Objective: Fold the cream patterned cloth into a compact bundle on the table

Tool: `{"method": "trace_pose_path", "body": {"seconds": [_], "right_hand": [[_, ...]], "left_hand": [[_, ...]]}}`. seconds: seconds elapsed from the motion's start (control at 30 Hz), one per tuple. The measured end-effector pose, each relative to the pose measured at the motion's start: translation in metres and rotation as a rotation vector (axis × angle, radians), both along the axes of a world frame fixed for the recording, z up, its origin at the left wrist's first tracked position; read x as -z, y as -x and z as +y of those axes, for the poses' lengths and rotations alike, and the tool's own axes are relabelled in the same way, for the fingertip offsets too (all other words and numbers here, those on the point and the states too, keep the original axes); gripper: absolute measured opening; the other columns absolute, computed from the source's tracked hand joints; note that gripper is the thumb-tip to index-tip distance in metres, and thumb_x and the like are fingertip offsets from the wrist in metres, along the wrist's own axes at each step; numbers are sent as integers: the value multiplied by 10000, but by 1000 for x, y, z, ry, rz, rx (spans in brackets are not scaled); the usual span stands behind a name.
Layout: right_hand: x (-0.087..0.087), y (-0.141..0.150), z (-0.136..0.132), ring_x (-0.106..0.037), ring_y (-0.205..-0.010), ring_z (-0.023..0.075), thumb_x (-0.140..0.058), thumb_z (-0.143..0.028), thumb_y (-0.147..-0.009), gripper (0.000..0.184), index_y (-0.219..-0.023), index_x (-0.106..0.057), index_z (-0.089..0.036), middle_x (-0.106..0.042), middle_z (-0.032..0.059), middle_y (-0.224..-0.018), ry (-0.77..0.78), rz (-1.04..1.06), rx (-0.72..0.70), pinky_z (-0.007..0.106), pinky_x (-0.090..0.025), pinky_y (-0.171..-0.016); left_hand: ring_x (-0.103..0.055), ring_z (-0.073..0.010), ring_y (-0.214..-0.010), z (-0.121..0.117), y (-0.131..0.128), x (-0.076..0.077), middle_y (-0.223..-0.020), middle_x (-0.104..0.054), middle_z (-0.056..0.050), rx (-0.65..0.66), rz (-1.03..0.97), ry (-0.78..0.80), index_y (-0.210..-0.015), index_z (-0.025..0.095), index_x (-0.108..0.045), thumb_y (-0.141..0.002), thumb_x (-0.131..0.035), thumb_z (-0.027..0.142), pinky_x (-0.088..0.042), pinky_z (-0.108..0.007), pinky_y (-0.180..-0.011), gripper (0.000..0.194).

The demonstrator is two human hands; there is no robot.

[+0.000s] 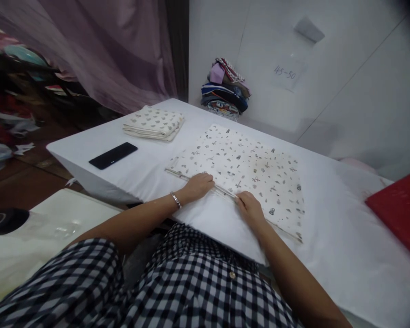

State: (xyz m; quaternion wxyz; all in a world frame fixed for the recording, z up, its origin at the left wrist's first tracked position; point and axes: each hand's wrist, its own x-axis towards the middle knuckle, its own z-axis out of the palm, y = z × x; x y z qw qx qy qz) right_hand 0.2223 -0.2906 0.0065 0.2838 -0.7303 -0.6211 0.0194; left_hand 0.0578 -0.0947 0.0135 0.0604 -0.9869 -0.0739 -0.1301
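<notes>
Checking in: what are your hands on?

Near edge of the printed cloth (242,173). Left hand (200,183) has its fingers closed on the narrow strip along that edge; thumb mostly hidden from my view. Right hand (250,208) is pinching the same edge, thumb against fingers, a bit further right. Short run of strip shows between them.

And the cloth, where exactly?

Spread out on the white-covered bench (331,259), right in front of me. Pale, small dark motifs all over, faint brownish patch right of the middle. Right near corner lies past my right hand.

Anything else on the bench?

Left side: folded cloth (152,123), similar print, several layers, near the far edge. Black phone (113,155) flat, closer to me than that. Both apart from the spread one. Red item (396,205) at far right, cut off by the view.

Behind?

Fabric pile (224,91) against the wall; can't tell what it sits on. Paper note (289,74) on the wall, reads 45-50.
</notes>
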Motion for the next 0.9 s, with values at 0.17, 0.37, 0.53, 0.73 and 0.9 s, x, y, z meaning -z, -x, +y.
{"method": "trace_pose_path", "body": {"seconds": [0.17,0.37,0.53,0.73,0.9], "right_hand": [[5,-1,-1,-559,-946,211,-368,-297,-940,278,-1087,-593,-228,-641,68,-1004,-8,-81,-7,347,-468,-808],[5,1,-1,-558,-930,221,-380,-217,-925,277,-1087,-604,-189,-648,83,-990,-5,-216,-32,346,-458,-797],[3,1,0,-546,-906,223,-382,-170,-914,322,-1168,-576,-209,-642,85,-983,67,-315,-80,344,-439,-772],[9,3,2,-524,-884,231,-397,-180,-913,268,-1064,-618,-179,-635,100,-970,13,-349,-16,352,-420,-757],[8,6,2,-502,-899,228,-401,-194,-913,257,-1002,-642,-197,-614,99,-1004,12,-349,-38,350,-412,-750]], "left_hand": [[-527,-168,-836,4,2,3,-1063,-560,-60,-40,9,76,-991,180,-545,-904,-368,143,-348,-270,-575,200],[-547,-162,-775,9,3,4,-964,-591,-63,-46,77,64,-1015,177,-548,-932,-347,192,-365,-264,-565,218],[-552,-166,-813,14,4,4,-944,-603,-66,20,94,44,-1005,175,-558,-946,-334,218,-383,-266,-607,235],[-545,-152,-786,12,2,5,-994,-586,-63,-13,59,57,-987,172,-548,-938,-338,203,-358,-252,-578,218],[-516,-148,-725,10,0,8,-907,-571,-61,18,56,66,-858,168,-560,-925,-366,203,-340,-258,-550,207]]}}
